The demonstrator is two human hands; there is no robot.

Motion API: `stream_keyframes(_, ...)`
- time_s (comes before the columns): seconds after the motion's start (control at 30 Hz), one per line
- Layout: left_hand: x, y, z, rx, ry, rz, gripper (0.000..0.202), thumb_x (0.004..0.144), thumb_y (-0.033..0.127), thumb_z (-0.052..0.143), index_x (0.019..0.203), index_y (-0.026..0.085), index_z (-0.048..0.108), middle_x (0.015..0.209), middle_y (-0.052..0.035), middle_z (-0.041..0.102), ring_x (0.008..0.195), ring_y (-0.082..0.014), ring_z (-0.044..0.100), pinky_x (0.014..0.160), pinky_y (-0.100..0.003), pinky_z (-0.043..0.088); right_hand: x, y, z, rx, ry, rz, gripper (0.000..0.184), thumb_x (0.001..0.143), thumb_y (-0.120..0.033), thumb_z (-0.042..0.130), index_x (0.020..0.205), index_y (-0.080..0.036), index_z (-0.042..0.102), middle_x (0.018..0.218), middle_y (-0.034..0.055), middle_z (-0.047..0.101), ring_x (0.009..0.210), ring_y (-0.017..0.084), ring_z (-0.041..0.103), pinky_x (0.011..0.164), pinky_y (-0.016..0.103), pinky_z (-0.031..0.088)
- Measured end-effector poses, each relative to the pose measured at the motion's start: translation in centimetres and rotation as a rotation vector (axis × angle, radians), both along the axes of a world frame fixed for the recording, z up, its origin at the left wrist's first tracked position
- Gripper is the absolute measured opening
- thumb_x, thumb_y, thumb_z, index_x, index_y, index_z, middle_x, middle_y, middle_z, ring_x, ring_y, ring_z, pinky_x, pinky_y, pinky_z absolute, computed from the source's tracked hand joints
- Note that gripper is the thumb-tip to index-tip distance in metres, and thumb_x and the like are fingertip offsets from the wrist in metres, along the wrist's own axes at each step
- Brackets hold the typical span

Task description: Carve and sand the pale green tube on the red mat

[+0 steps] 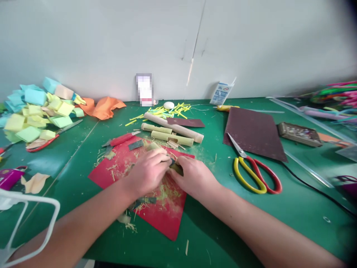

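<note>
Over a red sheet [167, 219] strewn with shavings, my left hand [149, 171] is closed around a short bamboo piece [153, 146], whose pale end pokes out above the fingers. My right hand [196, 175] pinches the other, greenish end, its thumb and fingers pressed together. Between the hands shows a small dark scrap, perhaps sandpaper; the fingers hide most of it. Just beyond lie cut bamboo tubes [173, 138] and a longer bamboo stick [181, 128]. A red-handled knife [122, 139] rests at the sheet's upper left, beside dark scraps [135, 145].
Scissors [251, 167] with yellow and red handles lie right, by a brown sandpaper sheet [251, 130] and a black cable [315, 190]. Folded paper pieces [36, 111] pile up left. A phone-like screen [144, 89] leans on the wall. A white frame [52, 223] stands front left.
</note>
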State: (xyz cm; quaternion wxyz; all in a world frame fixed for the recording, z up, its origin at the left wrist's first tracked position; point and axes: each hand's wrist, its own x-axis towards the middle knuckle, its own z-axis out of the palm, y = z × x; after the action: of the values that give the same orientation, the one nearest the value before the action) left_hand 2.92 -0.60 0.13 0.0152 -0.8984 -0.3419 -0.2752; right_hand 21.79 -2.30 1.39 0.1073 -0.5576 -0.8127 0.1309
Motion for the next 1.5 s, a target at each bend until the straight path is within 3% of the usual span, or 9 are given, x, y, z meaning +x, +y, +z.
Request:
stream_keyframes(0.17,-1.8,2.2,-0.2,0.084,-0.062,0.13,0.019,0.09,0.015,0.05,0.091,0.017,0.068,0.092,-0.0052,0.069,0.104,-0.0223,0.053,0.095,-0.044,0.045,0.1,-0.1,0.2,0.006,-0.011,-0.014,0.022,0.082,-0.04,0.052,0.076,-0.019,0.056,0.073,0.0026,0.063,0.064,0.016,0.056,0.053,0.027,0.03)
stream_keyframes(0.33,-3.0,3.6,-0.6,0.083,-0.094,0.146,0.018,0.089,0.017,0.051,0.097,0.017,0.068,0.095,-0.006,0.068,0.102,-0.0212,0.053,0.093,-0.042,0.047,0.2,-0.6,0.8,-0.015,-0.079,-0.045,0.024,0.077,-0.042,0.057,0.081,-0.018,0.057,0.074,0.0042,0.063,0.067,0.018,0.058,0.053,0.028,0.029)
stream_keyframes(0.47,-1.9,2.4,-0.5,0.108,-0.086,0.183,0.017,0.09,0.018,0.051,0.094,0.016,0.068,0.091,-0.0063,0.068,0.098,-0.0217,0.054,0.09,-0.042,0.047,0.4,-0.6,0.9,-0.046,-0.093,-0.053,0.025,0.077,-0.044,0.057,0.078,-0.019,0.058,0.073,0.0039,0.063,0.066,0.019,0.058,0.052,0.028,0.028)
stream_keyframes(0.67,0.3,0.3,-0.4,0.012,-0.03,-0.005,0.02,0.09,0.015,0.048,0.099,0.016,0.066,0.099,-0.007,0.066,0.103,-0.0204,0.054,0.092,-0.038,0.047,0.4,-0.3,0.3,-0.036,-0.056,-0.057,0.022,0.077,-0.041,0.055,0.072,-0.02,0.056,0.068,0.0025,0.062,0.062,0.016,0.055,0.051,0.027,0.027)
stream_keyframes(0.83,-1.3,2.4,-0.6,0.143,-0.061,0.2,0.019,0.09,0.016,0.049,0.087,0.017,0.068,0.088,-0.0059,0.069,0.1,-0.0235,0.054,0.092,-0.045,0.045,0.4,-0.2,0.3,-0.03,-0.06,-0.077,0.027,0.076,-0.046,0.056,0.07,-0.02,0.054,0.066,0.0022,0.06,0.059,0.015,0.052,0.05,0.027,0.025)
stream_keyframes(1.03,-0.3,0.8,-0.5,0.06,-0.024,0.038,0.019,0.09,0.015,0.049,0.094,0.017,0.067,0.096,-0.0057,0.068,0.104,-0.0214,0.053,0.093,-0.04,0.045,0.3,-0.2,0.2,-0.028,-0.047,-0.067,0.023,0.076,-0.042,0.056,0.071,-0.02,0.054,0.066,0.0018,0.06,0.058,0.015,0.051,0.05,0.026,0.025)
stream_keyframes(1.2,-0.8,1.5,-0.5,0.133,-0.046,0.209,0.02,0.09,0.015,0.048,0.088,0.017,0.068,0.089,-0.0061,0.069,0.101,-0.0233,0.053,0.092,-0.044,0.044,0.3,-0.3,0.5,-0.039,-0.054,-0.079,0.025,0.077,-0.043,0.056,0.068,-0.02,0.054,0.067,0.0021,0.061,0.059,0.015,0.051,0.05,0.026,0.024)
stream_keyframes(1.37,1.0,-0.4,-0.4,0.056,-0.013,0.054,0.02,0.088,0.012,0.049,0.097,0.015,0.066,0.098,-0.0067,0.066,0.103,-0.0213,0.052,0.092,-0.038,0.045,0.3,-0.3,0.5,-0.028,-0.025,-0.055,0.019,0.079,-0.037,0.053,0.069,-0.02,0.055,0.066,0.0013,0.061,0.058,0.014,0.051,0.05,0.026,0.025)
stream_keyframes(1.5,-0.3,1.1,-0.3,0.115,-0.001,0.179,0.02,0.09,0.014,0.047,0.091,0.017,0.067,0.089,-0.0061,0.068,0.099,-0.022,0.053,0.091,-0.043,0.045,0.3,-0.3,0.3,-0.022,-0.038,-0.066,0.023,0.079,-0.041,0.053,0.07,-0.02,0.056,0.068,0.0021,0.062,0.061,0.015,0.053,0.051,0.026,0.026)
